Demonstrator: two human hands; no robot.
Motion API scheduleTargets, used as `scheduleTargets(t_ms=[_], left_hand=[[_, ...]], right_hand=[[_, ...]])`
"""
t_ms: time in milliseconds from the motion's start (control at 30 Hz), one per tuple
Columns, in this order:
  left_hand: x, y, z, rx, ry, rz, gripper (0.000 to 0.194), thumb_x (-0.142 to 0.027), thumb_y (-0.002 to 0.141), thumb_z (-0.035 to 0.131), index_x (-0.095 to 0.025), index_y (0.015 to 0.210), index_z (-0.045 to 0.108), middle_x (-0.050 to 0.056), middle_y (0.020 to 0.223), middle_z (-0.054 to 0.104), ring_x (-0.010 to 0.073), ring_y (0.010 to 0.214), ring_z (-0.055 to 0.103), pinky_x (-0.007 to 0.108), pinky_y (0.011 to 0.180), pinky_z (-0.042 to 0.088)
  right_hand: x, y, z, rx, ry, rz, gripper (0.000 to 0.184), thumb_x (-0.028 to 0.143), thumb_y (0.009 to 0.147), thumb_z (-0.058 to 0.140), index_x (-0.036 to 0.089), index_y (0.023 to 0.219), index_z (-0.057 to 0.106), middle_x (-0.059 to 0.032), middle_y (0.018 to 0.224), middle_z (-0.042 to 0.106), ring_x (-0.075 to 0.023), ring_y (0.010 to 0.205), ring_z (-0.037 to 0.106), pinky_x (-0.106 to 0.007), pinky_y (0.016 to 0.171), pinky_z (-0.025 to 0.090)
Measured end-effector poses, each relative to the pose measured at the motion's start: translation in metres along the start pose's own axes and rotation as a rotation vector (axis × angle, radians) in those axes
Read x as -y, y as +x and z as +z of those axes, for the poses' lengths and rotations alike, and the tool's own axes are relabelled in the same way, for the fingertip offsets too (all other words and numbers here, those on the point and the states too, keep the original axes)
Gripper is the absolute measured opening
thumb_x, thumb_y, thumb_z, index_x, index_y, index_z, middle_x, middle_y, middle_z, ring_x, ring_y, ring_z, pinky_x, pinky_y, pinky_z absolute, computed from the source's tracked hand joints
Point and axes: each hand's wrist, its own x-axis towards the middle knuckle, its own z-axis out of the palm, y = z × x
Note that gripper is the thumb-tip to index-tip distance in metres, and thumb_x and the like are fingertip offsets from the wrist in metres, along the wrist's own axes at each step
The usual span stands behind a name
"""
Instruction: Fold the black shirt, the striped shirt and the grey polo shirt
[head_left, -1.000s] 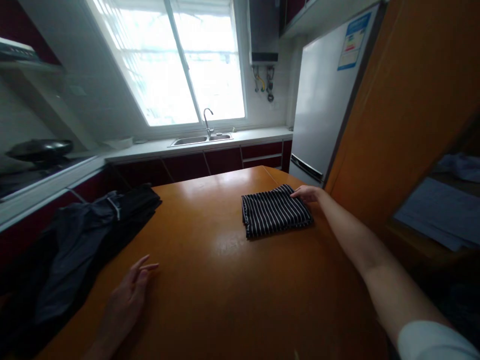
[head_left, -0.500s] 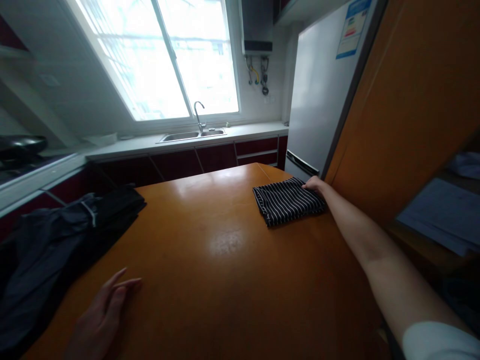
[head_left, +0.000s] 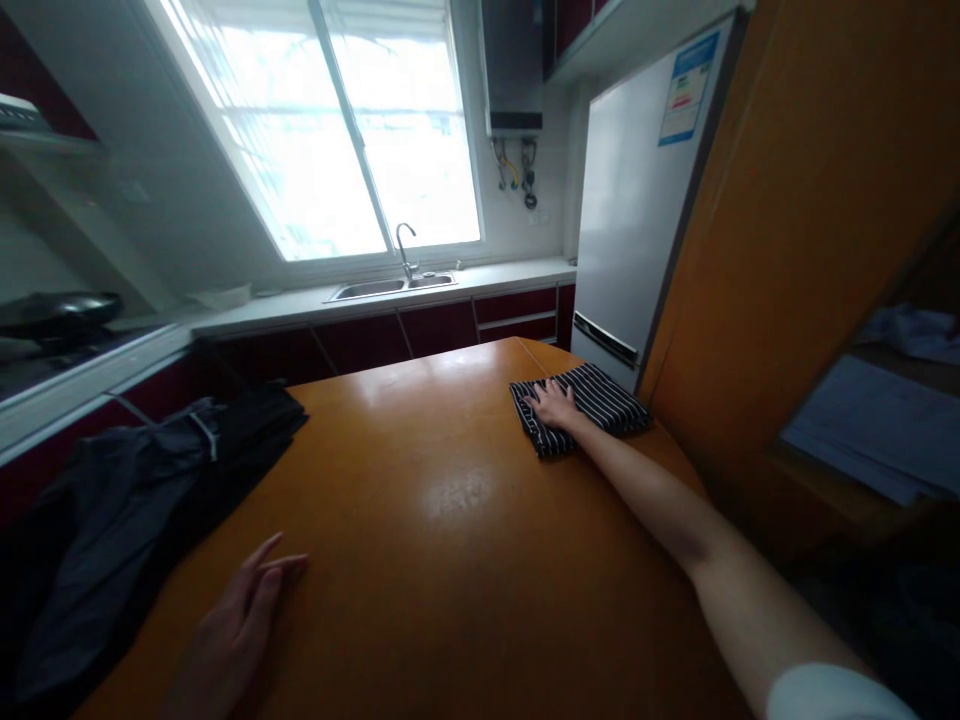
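A folded black cloth item with white stripes (head_left: pixel 600 400) lies flat at the far right of the wooden table (head_left: pixel 420 540). My right hand (head_left: pixel 553 403) rests on its left part, palm down with the fingers spread. Whether it is a garment or another kind of cloth, I cannot tell. Near the table's front left, my left hand (head_left: pixel 244 625) hovers over or rests on the wood, fingers stretched out, holding nothing. To its left, dark grey and black clothing (head_left: pixel 142 470) hangs over the table's left edge.
Beyond the table runs a white counter (head_left: pixel 300 305) with a sink (head_left: pixel 375 289) and tap. A fridge (head_left: pixel 630 220) stands at the right, beside a wooden panel (head_left: pixel 795 200). A pan (head_left: pixel 64 310) sits on the stove at the left.
My right hand has moved left from the striped cloth's right corner, which it was gripping, and now lies spread on its left part. The view has shifted slightly; my left hand keeps its pose.
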Motion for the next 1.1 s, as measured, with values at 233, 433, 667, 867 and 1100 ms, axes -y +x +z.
scheduleTargets(t_ms=[233, 433, 667, 867, 1100], left_hand=[[0.011, 0.003, 0.007, 0.039, -0.068, 0.007, 0.056, -0.063, 0.095, 0.029, -0.026, 0.110, 0.068, 0.004, 0.148, 0.053, 0.0313, 0.124, 0.061, 0.052, 0.105, 0.048], [0.007, 0.001, 0.005, 0.038, -0.082, 0.058, 0.048, -0.056, 0.096, 0.035, -0.027, 0.120, 0.064, 0.006, 0.133, 0.067, 0.0293, 0.115, 0.067, 0.047, 0.100, 0.052], [0.005, 0.000, 0.007, 0.055, -0.099, 0.043, 0.052, -0.059, 0.096, 0.035, -0.025, 0.131, 0.056, 0.004, 0.121, 0.073, 0.0282, 0.118, 0.065, 0.047, 0.105, 0.048], [0.003, 0.000, 0.007, 0.062, -0.082, 0.013, 0.056, -0.061, 0.095, 0.032, -0.025, 0.133, 0.052, 0.003, 0.115, 0.075, 0.0274, 0.114, 0.068, 0.045, 0.103, 0.050], [-0.003, -0.001, 0.004, 0.046, -0.054, -0.001, 0.057, -0.065, 0.092, 0.030, -0.027, 0.116, 0.064, 0.005, 0.131, 0.068, 0.0284, 0.119, 0.065, 0.046, 0.105, 0.049]], right_hand=[[0.057, -0.028, 0.024, 0.042, 0.055, -0.195, 0.078, 0.065, 0.100, 0.020, 0.012, 0.156, 0.032, -0.0159, 0.165, 0.020, -0.0261, 0.153, 0.015, -0.052, 0.120, 0.009], [0.031, -0.025, -0.011, -0.139, 0.091, -0.124, 0.056, 0.048, 0.104, 0.026, 0.019, 0.147, 0.047, -0.0112, 0.158, 0.039, -0.0240, 0.147, 0.030, -0.045, 0.119, 0.020], [-0.088, -0.007, -0.070, -0.290, 0.091, 0.296, 0.040, 0.022, 0.093, 0.051, 0.004, 0.126, 0.064, -0.0265, 0.127, 0.064, -0.0334, 0.126, 0.057, -0.039, 0.105, 0.041], [-0.136, 0.012, -0.075, -0.193, 0.231, 0.467, 0.038, 0.026, 0.089, 0.068, 0.002, 0.118, 0.066, -0.0226, 0.117, 0.067, -0.0319, 0.114, 0.063, -0.037, 0.092, 0.052], [-0.153, 0.029, -0.071, -0.164, 0.408, 0.554, 0.038, 0.037, 0.096, 0.062, 0.017, 0.128, 0.058, -0.0099, 0.128, 0.060, -0.0237, 0.107, 0.063, -0.045, 0.089, 0.055]])
